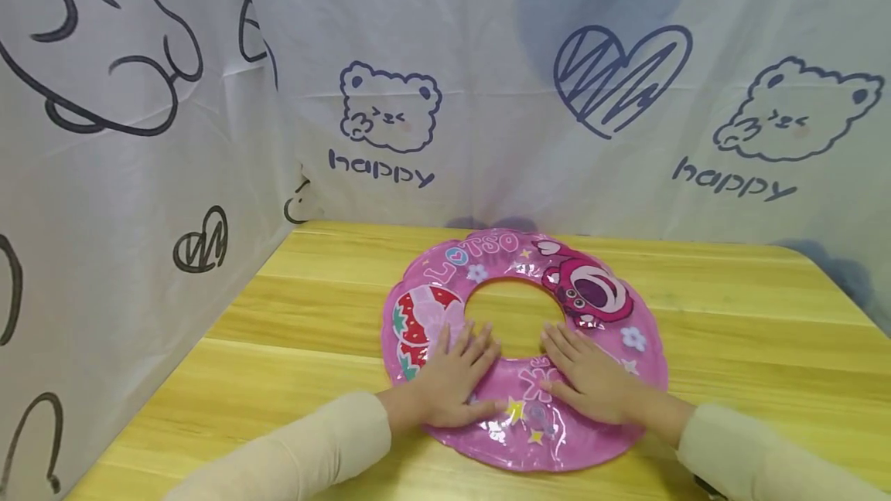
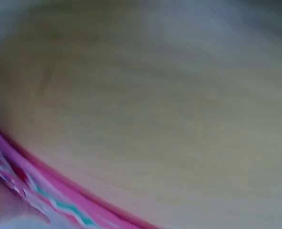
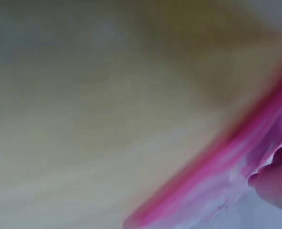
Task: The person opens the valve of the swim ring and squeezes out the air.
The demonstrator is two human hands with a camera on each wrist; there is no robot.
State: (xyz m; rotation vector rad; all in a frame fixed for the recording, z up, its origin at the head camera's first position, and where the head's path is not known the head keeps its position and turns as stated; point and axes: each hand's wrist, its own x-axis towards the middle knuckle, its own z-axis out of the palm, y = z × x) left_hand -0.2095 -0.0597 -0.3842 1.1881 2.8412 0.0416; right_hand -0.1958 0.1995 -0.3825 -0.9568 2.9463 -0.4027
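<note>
A pink inflatable swim ring [image 1: 487, 447] lies on the wooden table, printed with LOTSO lettering, strawberries, flowers and a bear. It looks puffed up, with shiny plastic and a crinkled outer edge. My left hand [image 1: 452, 377] rests palm down on its near left part, fingers spread and reaching toward the centre hole. On the near right part my right hand [image 1: 595, 377] lies the same way, fingertips at the hole's inner edge. Both wrist views are blurred: the left shows the ring's edge [image 2: 84, 195] low down, the right shows its edge [image 3: 203, 181] beside my hand.
Yellow wood-grain table [image 1: 292, 323] surrounds the ring. White cloth with printed hearts and bears hangs along the back [image 1: 501, 161] and down the left side [image 1: 125, 199]. Light sleeves [image 1: 299, 447] cover both forearms.
</note>
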